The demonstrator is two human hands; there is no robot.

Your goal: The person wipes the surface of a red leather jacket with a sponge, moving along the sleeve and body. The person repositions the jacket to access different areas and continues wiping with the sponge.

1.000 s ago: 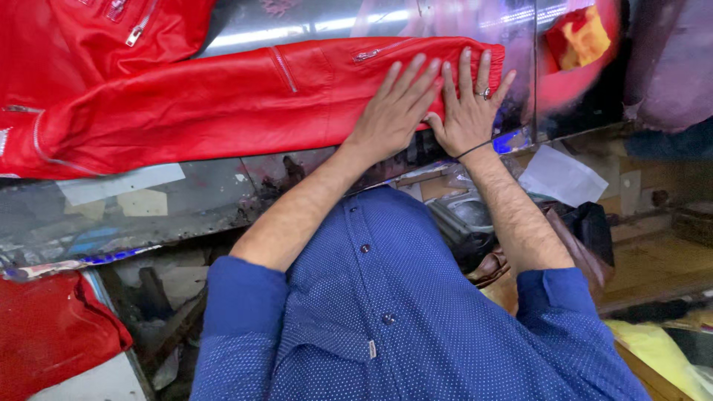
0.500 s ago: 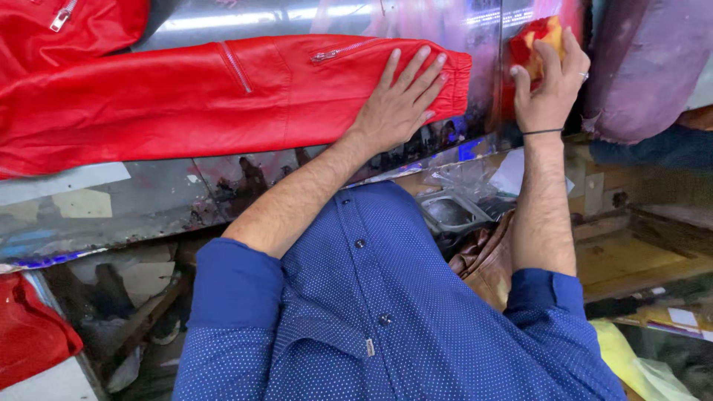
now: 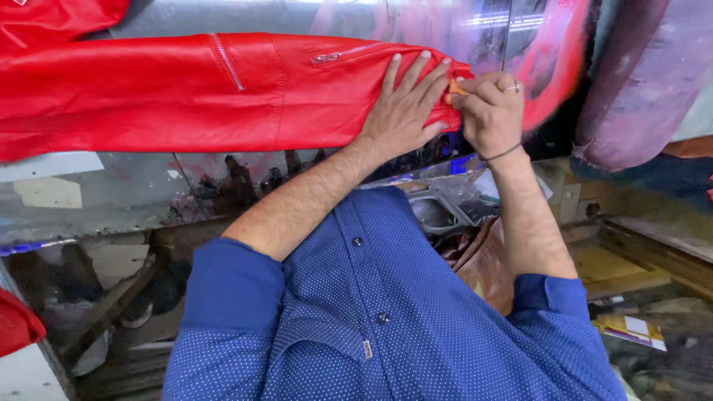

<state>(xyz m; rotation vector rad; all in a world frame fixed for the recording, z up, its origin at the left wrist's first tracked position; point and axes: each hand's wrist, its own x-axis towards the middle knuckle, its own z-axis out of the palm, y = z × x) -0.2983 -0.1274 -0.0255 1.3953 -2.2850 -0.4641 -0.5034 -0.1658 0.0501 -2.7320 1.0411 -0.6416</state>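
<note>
A red leather jacket sleeve (image 3: pixel 186 93) with two zips lies flat along a shiny glass-topped table (image 3: pixel 96 200). My left hand (image 3: pixel 407 104) presses flat, fingers spread, on the sleeve near its cuff. My right hand (image 3: pixel 489 110), with a ring and a dark wristband, is closed around a small orange object (image 3: pixel 454 87) held against the cuff edge; what the object is cannot be made out.
A purple-grey leather piece (image 3: pixel 646 82) hangs at the right. More red leather (image 3: pixel 15 323) shows at the lower left. Brown leather (image 3: pixel 483 263) and a metal tray (image 3: pixel 438 212) sit under the table edge. A cluttered wooden bench (image 3: pixel 646 275) is at the right.
My right hand left the sleeve, reached to the upper right, took a small orange object and has come back to the cuff. My left hand stayed flat on the sleeve.
</note>
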